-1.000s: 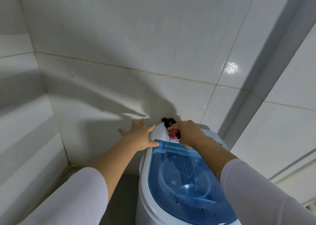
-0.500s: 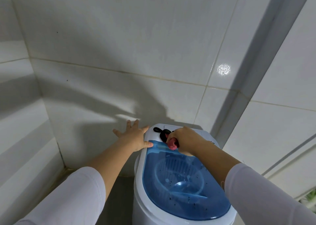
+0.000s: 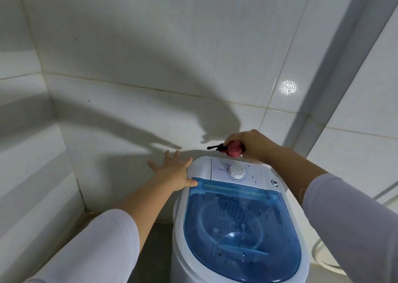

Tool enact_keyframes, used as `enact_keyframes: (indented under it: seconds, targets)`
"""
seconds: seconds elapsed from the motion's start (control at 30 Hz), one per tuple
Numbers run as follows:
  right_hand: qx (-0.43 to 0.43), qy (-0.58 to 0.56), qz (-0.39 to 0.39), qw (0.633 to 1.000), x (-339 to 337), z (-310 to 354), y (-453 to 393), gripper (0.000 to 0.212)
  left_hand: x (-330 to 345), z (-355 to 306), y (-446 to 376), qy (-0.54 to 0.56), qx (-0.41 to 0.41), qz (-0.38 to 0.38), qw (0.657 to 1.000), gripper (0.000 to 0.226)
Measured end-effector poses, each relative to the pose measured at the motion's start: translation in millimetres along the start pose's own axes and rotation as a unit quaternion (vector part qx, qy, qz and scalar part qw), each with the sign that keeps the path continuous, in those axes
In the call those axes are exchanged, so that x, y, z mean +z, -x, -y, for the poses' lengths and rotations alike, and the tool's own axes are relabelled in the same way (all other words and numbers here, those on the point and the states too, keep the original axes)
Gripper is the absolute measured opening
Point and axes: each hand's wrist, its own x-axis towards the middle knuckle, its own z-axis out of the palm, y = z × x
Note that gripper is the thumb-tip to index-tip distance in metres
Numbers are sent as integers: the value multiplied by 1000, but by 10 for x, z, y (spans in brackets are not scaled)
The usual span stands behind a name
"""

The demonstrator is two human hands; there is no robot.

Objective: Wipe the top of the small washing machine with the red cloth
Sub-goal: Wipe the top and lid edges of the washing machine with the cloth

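Observation:
The small white washing machine (image 3: 217, 168) stands low in the middle, with a translucent blue lid (image 3: 241, 229) speckled with dark spots and a white control panel with a round dial (image 3: 236, 171) at the back. My right hand (image 3: 253, 143) is raised just above the machine's back edge, shut on the bunched red cloth (image 3: 234, 149); a thin black thing (image 3: 215, 147) sticks out left of the cloth. My left hand (image 3: 175, 171) rests flat on the machine's left back corner, fingers spread, thumb on the lid's edge.
White tiled walls (image 3: 150, 67) close in behind and on the left, meeting in a corner (image 3: 64, 136). A grey vertical strip (image 3: 336, 78) runs down the right wall. A pale hose loop (image 3: 323, 259) lies right of the machine. Dark floor shows left of it.
My right hand has lifted the red cloth and the black thing off the control panel, up and to the right, uncovering the dial. My left hand has kept its place.

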Motion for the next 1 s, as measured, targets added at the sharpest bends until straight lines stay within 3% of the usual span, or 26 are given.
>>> enact_keyframes:
  seconds: [0.1,0.27,0.47,0.9,1.0]
  targets:
    - [13,47,31,998,60,-87,-93,45,-17,-4,-16,-11,1,7,1000,84]
    - [47,48,106,992,165,-80,-93,43,-25,-21,-29,-26,2,12,1000,84]
    - [70,19,86,994,215,-186,-58,32,-12,-4,-44,-18,-4,15,1000,84]
    - [130,-11,48,990,402,-400,133,46,-1,-10,14,1,-15,10,1000,85]
    - [130,-17,35,991,450,-386,176,39,-3,-7,12,2,-16,10,1000,84]
